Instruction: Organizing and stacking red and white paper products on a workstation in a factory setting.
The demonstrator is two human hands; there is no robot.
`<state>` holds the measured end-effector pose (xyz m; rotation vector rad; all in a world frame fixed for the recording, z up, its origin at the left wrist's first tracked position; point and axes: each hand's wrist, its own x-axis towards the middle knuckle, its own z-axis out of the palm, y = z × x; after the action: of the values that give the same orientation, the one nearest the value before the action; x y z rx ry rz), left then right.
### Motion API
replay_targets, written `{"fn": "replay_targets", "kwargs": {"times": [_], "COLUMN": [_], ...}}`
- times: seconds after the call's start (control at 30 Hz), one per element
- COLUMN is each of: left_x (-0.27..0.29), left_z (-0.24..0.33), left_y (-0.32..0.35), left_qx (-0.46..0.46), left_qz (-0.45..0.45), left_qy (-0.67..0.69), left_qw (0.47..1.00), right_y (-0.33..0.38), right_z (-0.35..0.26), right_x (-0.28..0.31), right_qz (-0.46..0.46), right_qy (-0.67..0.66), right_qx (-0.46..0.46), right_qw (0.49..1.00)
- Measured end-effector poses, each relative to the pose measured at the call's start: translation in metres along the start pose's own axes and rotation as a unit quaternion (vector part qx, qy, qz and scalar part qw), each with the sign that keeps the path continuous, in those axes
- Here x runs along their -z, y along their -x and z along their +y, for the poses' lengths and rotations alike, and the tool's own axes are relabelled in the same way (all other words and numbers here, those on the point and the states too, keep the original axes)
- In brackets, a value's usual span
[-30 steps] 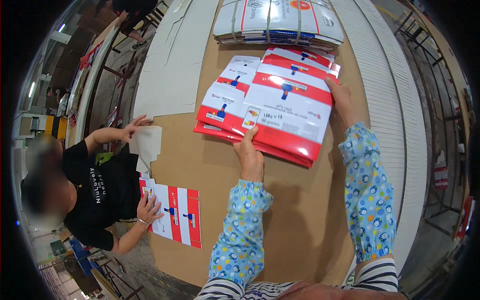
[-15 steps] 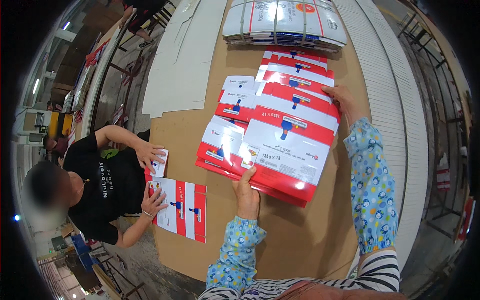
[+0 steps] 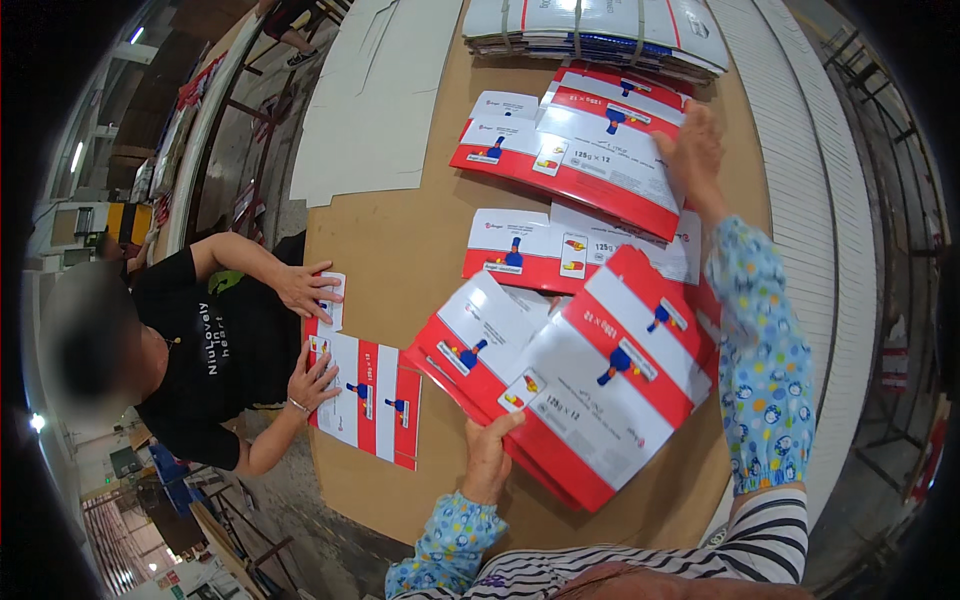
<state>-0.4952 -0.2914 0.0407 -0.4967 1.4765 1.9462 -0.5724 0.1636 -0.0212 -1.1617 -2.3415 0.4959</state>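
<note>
My left hand (image 3: pixel 488 455) is closed on the near left edge of a stack of flat red-and-white cartons (image 3: pixel 590 420), thumb on top. The stack lies tilted, turned on the table near me. Farther off, my right hand (image 3: pixel 694 155) has its fingers apart at the right edge of another pile of flat cartons (image 3: pixel 610 150); its thumb is by the top sheet. Between the two piles lies a flat carton (image 3: pixel 510 245), partly covered by the near stack.
Brown board (image 3: pixel 380 250) covers the table. A strapped bundle of flat cartons (image 3: pixel 600 35) stands at the far end. White sheets (image 3: pixel 365 110) lie far left. On the left, a co-worker's hands (image 3: pixel 310 375) press on a flat carton (image 3: pixel 375 400).
The overlapping cartons have parted into piles. My left hand has brought the near stack closer and turned it; my right hand has moved farther away along with the far pile.
</note>
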Motion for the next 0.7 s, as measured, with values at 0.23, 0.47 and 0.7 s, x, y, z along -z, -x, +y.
{"fn": "replay_targets", "kwargs": {"times": [0.23,0.47,0.7], "left_x": [0.028,0.052,0.1], "left_z": [-0.007,-0.036,-0.022], "left_y": [0.03,0.062,0.108], "left_qx": [0.065,0.099,0.112], "left_qz": [0.005,-0.014,-0.025], "left_qy": [-0.04,-0.045,-0.086], "left_qw": [0.997,0.994,0.99], "right_y": [0.057,0.003,0.16], "right_z": [-0.054,-0.004,-0.061], "right_x": [-0.009,-0.042,0.065], "right_qz": [-0.198,-0.101,-0.253], "right_qy": [0.116,0.229,0.08], "right_qx": [0.342,0.342,0.45], "right_qw": [0.911,0.906,0.853]}}
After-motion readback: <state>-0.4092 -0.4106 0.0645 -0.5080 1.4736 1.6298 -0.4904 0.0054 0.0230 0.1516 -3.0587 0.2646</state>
